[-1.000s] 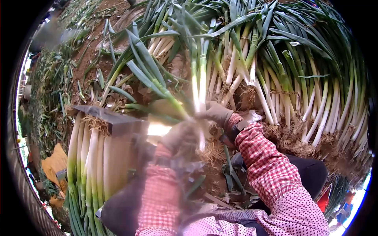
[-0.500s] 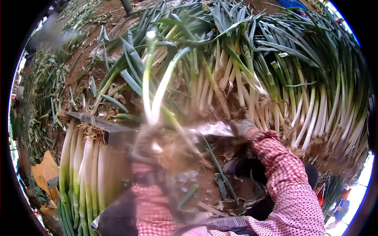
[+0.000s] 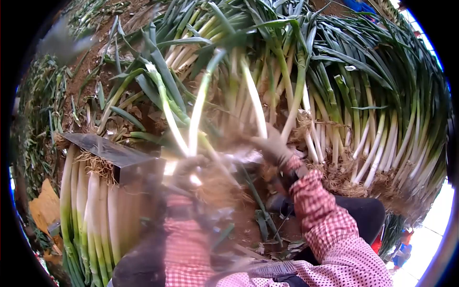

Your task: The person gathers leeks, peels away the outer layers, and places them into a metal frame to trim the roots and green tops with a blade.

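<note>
Gripping leeks (image 3: 196, 115) (roots down): left hand (image 3: 184, 170), right hand (image 3: 272, 148).

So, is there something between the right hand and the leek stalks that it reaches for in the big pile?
Nothing visible does. The gloved right hand already lies against a white stalk at the near edge of the leek pile, with no other thing between them. The left hand is blurred and grips its own stalks apart from the pile.
</note>
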Demonstrator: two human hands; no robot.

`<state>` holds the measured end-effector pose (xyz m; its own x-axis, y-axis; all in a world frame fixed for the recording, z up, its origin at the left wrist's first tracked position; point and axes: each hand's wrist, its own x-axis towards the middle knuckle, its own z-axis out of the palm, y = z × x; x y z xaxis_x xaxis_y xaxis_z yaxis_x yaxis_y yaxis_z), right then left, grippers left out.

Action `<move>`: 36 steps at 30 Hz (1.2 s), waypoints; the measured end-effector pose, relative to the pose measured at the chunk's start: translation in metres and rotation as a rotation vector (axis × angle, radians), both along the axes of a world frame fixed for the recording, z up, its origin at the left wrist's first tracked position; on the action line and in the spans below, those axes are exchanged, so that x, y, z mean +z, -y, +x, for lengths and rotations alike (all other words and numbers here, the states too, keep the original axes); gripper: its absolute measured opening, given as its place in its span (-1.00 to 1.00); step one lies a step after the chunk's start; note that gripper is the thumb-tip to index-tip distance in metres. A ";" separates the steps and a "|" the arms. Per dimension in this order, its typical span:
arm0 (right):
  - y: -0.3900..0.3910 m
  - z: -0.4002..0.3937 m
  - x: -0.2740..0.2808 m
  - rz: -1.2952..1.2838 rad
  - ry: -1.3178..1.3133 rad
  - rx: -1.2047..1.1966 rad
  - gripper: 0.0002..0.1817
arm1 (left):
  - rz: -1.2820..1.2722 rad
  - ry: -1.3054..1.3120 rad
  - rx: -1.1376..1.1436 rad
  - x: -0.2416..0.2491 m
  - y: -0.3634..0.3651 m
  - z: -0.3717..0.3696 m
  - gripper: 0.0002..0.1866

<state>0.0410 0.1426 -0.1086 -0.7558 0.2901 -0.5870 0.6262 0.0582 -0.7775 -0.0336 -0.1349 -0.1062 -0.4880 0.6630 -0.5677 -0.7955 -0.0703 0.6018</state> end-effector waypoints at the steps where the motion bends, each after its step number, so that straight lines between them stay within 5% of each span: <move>1: 0.008 0.012 -0.012 -0.114 0.031 -0.032 -0.50 | -0.043 -0.064 -0.030 -0.004 -0.001 0.004 -0.52; 2: 0.019 0.018 -0.025 -0.232 0.044 -0.071 -0.49 | -0.086 -0.127 -0.059 -0.007 -0.003 0.007 -0.44; 3: 0.030 0.023 -0.023 0.201 -0.054 0.089 -0.53 | -0.098 -0.163 -0.112 -0.006 -0.011 0.008 -0.38; 4: 0.040 0.014 -0.020 0.200 -0.163 0.229 -0.51 | -0.006 -0.130 -0.110 -0.019 -0.009 0.010 -0.31; 5: 0.048 0.009 -0.020 0.205 0.010 0.345 -0.48 | 0.084 -0.093 -0.110 -0.035 -0.005 0.012 -0.25; 7: 0.066 -0.016 0.035 0.274 0.293 0.580 -0.46 | 0.005 0.051 -0.031 -0.006 -0.025 0.018 -0.24; 10: 0.077 -0.017 0.003 0.567 0.161 1.198 -0.51 | -0.084 0.062 0.031 -0.014 -0.034 0.010 -0.44; 11: 0.079 -0.016 -0.006 0.437 -0.083 1.156 -0.52 | -0.120 -0.012 0.033 -0.027 -0.035 0.008 -0.53; 14: 0.036 -0.054 -0.010 0.208 0.005 1.007 -0.58 | -0.218 0.009 0.090 -0.042 -0.035 -0.002 -0.70; 15: 0.031 -0.070 -0.014 0.186 0.090 0.670 -0.61 | 0.026 -0.299 0.080 -0.050 -0.032 -0.002 -0.67; 18: 0.014 -0.118 -0.100 0.387 0.022 -0.197 -0.66 | 0.380 -0.128 0.082 -0.061 -0.011 -0.017 -0.46; 22: 0.019 -0.157 -0.074 0.421 0.434 -0.107 -0.53 | 0.406 0.035 0.071 0.005 0.010 -0.061 -0.39; 24: 0.000 -0.160 -0.085 0.308 0.463 0.073 -0.44 | 0.698 0.320 0.092 0.021 0.006 -0.073 -0.39; 25: -0.010 -0.152 -0.082 0.133 0.269 0.193 -0.38 | 0.726 0.364 0.090 0.026 0.007 -0.074 -0.39; 26: 0.000 -0.142 -0.069 -0.248 0.088 -0.028 -0.46 | 0.683 0.359 0.092 0.027 0.012 -0.072 -0.39; 28: 0.011 -0.130 -0.050 -0.573 -0.202 -0.149 -0.52 | 0.553 0.322 0.097 0.027 0.024 -0.068 -0.39; 30: 0.015 -0.114 -0.053 -0.664 -0.078 -0.171 -0.56 | 0.422 0.289 0.061 0.029 0.034 -0.068 -0.39; 32: 0.029 -0.110 -0.070 -0.676 -0.015 -0.188 -0.66 | 0.308 0.254 0.013 0.035 0.041 -0.071 -0.39; 33: 0.026 -0.113 -0.082 -0.585 -0.245 -0.092 -0.66 | 0.356 0.261 0.038 0.034 0.041 -0.068 -0.40; 35: 0.025 -0.100 -0.081 -0.802 -0.104 -0.212 -0.62 | 0.417 0.302 0.088 0.032 0.035 -0.060 -0.42; 36: 0.023 -0.098 -0.074 -0.278 -0.061 -0.083 -0.61 | 0.439 0.308 0.096 0.032 0.033 -0.061 -0.43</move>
<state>-0.0569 0.1199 -0.1825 -0.7725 0.1869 -0.6068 0.5714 -0.2123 -0.7928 -0.0945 -0.1674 -0.0744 -0.4124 0.8306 -0.3740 -0.9082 -0.3430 0.2398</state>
